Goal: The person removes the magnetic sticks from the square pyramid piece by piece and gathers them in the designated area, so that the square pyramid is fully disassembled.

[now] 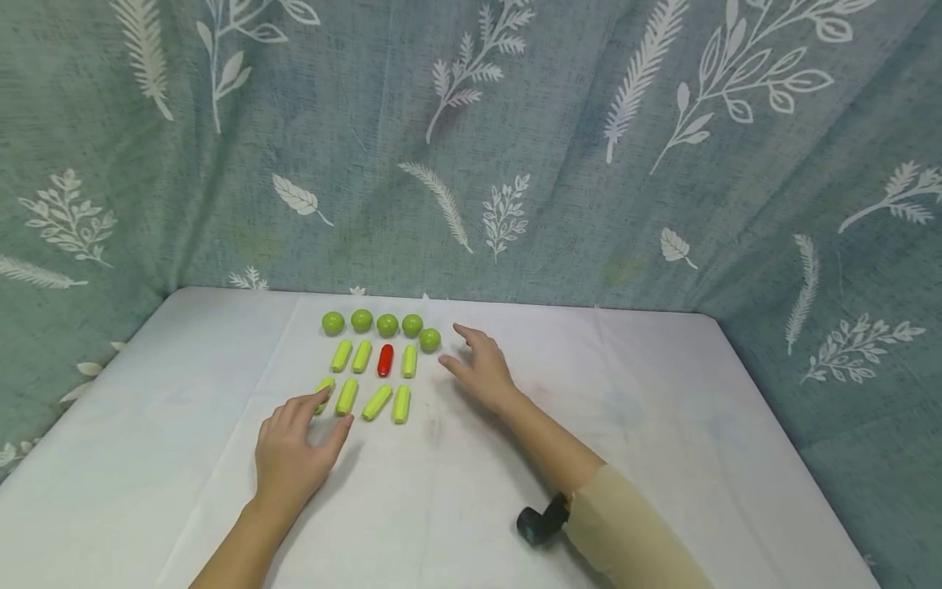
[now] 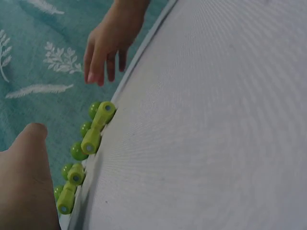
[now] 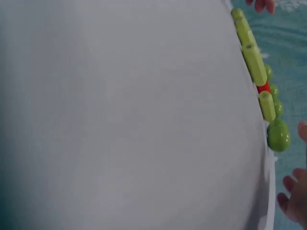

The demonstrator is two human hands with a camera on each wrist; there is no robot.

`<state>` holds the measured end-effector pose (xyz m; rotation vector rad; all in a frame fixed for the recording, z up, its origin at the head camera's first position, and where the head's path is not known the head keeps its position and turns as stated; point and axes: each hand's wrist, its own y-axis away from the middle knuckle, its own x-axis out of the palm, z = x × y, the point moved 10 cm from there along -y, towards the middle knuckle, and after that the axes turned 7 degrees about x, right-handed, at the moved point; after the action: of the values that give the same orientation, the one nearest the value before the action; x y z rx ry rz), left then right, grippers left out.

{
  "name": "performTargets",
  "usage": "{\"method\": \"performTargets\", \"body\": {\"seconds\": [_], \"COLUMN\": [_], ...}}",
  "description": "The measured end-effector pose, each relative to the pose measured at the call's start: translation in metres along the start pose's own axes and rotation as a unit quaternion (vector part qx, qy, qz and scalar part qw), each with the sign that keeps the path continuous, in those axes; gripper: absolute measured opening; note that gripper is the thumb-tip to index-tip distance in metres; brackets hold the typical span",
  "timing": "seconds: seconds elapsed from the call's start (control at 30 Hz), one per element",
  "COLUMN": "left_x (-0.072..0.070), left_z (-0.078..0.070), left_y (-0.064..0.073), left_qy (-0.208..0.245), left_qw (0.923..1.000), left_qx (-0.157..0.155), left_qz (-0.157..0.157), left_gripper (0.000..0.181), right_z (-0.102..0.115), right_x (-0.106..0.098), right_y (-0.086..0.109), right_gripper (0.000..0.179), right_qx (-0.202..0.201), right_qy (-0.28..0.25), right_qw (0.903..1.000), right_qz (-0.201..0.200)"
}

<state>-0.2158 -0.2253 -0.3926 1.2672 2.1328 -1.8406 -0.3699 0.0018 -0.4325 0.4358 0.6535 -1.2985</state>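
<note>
Several glossy green balls (image 1: 387, 325) form a back row on the white table, the rightmost a bit nearer the front. Before them lie two rows of short yellow-green faceted sticks (image 1: 347, 397), with one red stick (image 1: 386, 360) in the rear row. My left hand (image 1: 294, 450) hovers over the front row's left end; its fingers partly hide the leftmost stick, and I cannot tell whether they touch it. Just right of the end ball is my right hand (image 1: 482, 372), fingers spread and holding nothing. Both hands' fingers are relaxed.
The white cloth-covered table (image 1: 625, 409) spreads out on both sides of the rows. Behind it hangs a blue-green leaf-print curtain (image 1: 353, 164), which also runs along the sides. A black device (image 1: 540, 523) sits at the right wrist, beside a beige sleeve (image 1: 625, 523).
</note>
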Motion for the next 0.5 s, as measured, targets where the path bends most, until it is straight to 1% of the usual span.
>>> {"method": "performTargets", "body": {"seconds": [0.07,0.13,0.23,0.33,0.5], "left_x": [0.0,-0.001,-0.002,-0.002,-0.002], "left_z": [0.002,0.003,0.004,0.006,0.008], "left_y": [0.001,0.002,0.002,0.002,0.002], "left_qy": [0.003,0.007,0.01,0.01,0.007], "left_qw": [1.0,1.0,0.9999,0.9999,0.9998], "left_qx": [0.002,-0.001,-0.004,-0.008,-0.02], "left_qz": [-0.004,-0.003,-0.007,-0.008,-0.006], "left_gripper": [0.046,0.046,0.046,0.046,0.046], "right_z": [0.005,0.009,0.01,0.007,-0.005], "right_x": [0.009,0.019,0.027,0.028,0.021], "right_y": [-0.021,-0.037,-0.049,-0.056,-0.066], "right_gripper": [0.064,0.062,0.054,0.045,0.044], "right_qx": [0.008,0.016,0.022,0.035,0.048], "right_qy": [0.033,0.061,0.088,0.069,0.013], "right_qw": [0.9993,0.9975,0.9947,0.9955,0.9982], "right_qz": [0.013,0.032,0.049,0.055,0.033]}}
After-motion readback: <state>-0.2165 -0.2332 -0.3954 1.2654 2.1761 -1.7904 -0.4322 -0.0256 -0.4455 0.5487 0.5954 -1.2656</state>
